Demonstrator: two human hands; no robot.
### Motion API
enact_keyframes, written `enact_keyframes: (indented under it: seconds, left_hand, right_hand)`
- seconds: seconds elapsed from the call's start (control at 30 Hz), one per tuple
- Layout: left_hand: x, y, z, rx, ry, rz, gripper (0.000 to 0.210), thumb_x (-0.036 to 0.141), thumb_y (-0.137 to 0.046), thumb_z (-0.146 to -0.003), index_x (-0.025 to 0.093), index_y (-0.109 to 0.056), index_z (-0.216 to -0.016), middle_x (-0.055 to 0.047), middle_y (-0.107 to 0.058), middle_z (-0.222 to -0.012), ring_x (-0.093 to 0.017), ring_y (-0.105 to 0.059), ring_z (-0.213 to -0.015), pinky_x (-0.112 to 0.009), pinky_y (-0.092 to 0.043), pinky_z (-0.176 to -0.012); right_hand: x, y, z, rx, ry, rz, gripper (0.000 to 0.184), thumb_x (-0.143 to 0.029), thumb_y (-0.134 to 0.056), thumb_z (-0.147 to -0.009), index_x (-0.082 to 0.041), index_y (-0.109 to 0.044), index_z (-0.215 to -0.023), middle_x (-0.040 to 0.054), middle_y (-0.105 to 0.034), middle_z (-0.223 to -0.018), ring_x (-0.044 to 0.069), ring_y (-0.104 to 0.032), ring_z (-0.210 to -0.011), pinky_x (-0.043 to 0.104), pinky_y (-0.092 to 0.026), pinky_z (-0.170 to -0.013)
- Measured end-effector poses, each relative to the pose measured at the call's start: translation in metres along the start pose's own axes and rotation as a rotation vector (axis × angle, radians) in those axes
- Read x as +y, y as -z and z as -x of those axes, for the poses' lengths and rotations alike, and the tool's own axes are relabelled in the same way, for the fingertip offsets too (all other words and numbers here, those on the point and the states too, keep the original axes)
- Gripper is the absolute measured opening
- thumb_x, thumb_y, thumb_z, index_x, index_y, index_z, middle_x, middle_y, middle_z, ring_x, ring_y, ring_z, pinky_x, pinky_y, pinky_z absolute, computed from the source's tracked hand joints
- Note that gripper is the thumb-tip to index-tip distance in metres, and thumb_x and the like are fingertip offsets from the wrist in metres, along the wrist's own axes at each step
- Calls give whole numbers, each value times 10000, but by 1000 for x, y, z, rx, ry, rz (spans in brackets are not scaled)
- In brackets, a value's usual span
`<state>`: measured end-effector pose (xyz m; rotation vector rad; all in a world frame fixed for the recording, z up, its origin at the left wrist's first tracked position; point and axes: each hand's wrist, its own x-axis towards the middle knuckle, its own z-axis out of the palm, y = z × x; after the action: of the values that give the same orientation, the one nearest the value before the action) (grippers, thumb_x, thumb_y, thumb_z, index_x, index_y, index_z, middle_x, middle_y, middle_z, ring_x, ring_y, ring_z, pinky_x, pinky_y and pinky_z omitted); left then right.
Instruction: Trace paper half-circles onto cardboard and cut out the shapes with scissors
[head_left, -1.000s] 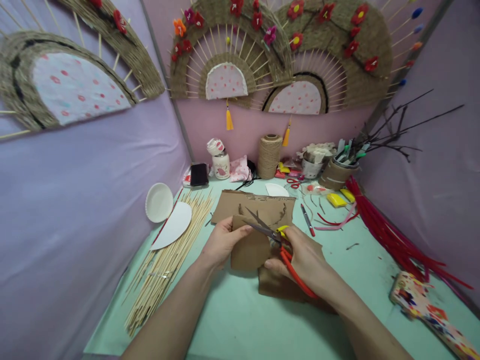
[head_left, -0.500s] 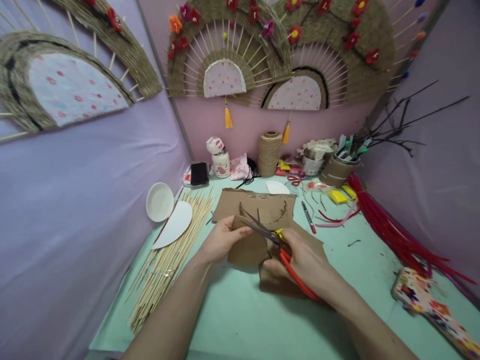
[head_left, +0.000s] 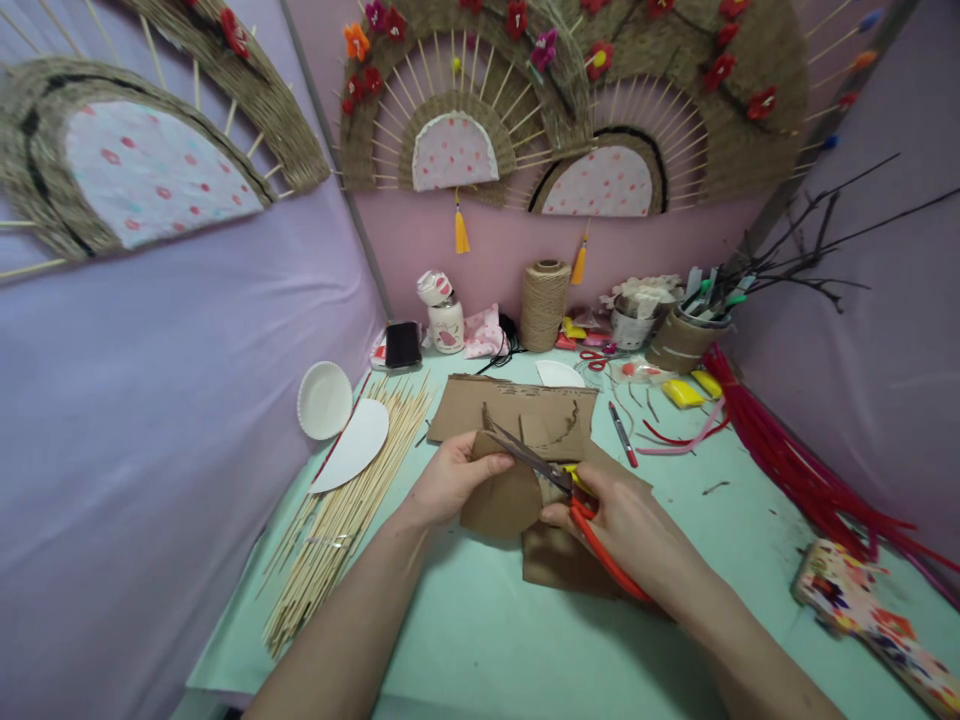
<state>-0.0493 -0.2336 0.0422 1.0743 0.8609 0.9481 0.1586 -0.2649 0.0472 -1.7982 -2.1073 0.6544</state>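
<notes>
My left hand pinches a rounded piece of brown cardboard between thumb and fingers. In my right hand is a pair of scissors with red and yellow handles, the blades pointing up and left along the edge of the cardboard piece. The blades look nearly closed. Below the right hand lies another cardboard scrap, partly hidden by it. Behind both hands a larger cardboard sheet with torn edges rests on the table.
A bundle of thin wooden sticks, a white half-disc and a white paper bowl are at left. A marker, red pipe cleaners and a twine spool sit right and behind. Decorated fans hang on the walls.
The scissors blades have moved slightly, and my right hand has shifted a little right and down. A small cardboard piece now shows on the sheet behind. The whole view has shifted slightly.
</notes>
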Motion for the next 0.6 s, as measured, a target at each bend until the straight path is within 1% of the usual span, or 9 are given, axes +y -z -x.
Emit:
enact_keyframes:
  seconds: [0.07, 0.2, 0.33, 0.47, 0.53, 0.6]
  left_hand:
    - [0, 0, 0, 3, 7, 9, 321, 319, -748, -687, 153, -689, -956, -74, -722, -936, -214, -646, -884, -342, -477, -835]
    - [1, -1, 0, 3, 21, 15, 322, 325, -756, -675, 154, -696, -942, -74, -725, -921, -212, -650, -868, -332, -480, -822]
    - [2, -1, 0, -9, 15, 21, 297, 318, -751, -684, 169, -700, -936, -58, -728, -916, -203, -649, -873, -320, -475, -825]
    - [2, 0, 1, -15, 1, 0, 294, 316, -739, -700, 159, -697, -945, -66, -727, -927, -204, -651, -866, -327, -473, -833]
    - [3, 1, 2, -18, -8, -14, 295, 314, -733, -707, 156, -695, -953, -70, -726, -934, -207, -651, -872, -328, -474, -833]
    - [4, 0, 2, -29, -9, -37, 297, 313, -730, -711, 154, -695, -959, -73, -724, -952, -215, -649, -891, -332, -474, -838]
  right_hand:
    - [0, 1, 1, 9, -9, 17, 283, -482, -600, -770, -229, -514, -678, 3, -615, -651, 190, -564, -615, 256, -309, -549]
    - [1, 0, 1, 29, -5, 41, 312, -509, -600, -767, -230, -520, -652, 8, -612, -617, 179, -539, -559, 258, -288, -526]
    - [1, 1, 1, 16, -15, 78, 367, -553, -581, -765, -231, -480, -620, 13, -601, -597, 179, -510, -543, 256, -274, -505]
    - [0, 2, 2, 12, -23, 115, 400, -586, -563, -760, -232, -465, -601, 13, -584, -578, 180, -495, -531, 259, -252, -504]
    - [0, 2, 2, 5, -28, 111, 375, -568, -556, -769, -234, -482, -617, 13, -580, -583, 183, -501, -542, 260, -250, -508]
    - [0, 2, 2, 0, -18, 91, 304, -508, -579, -763, -235, -499, -657, 10, -584, -614, 184, -513, -571, 258, -257, -514]
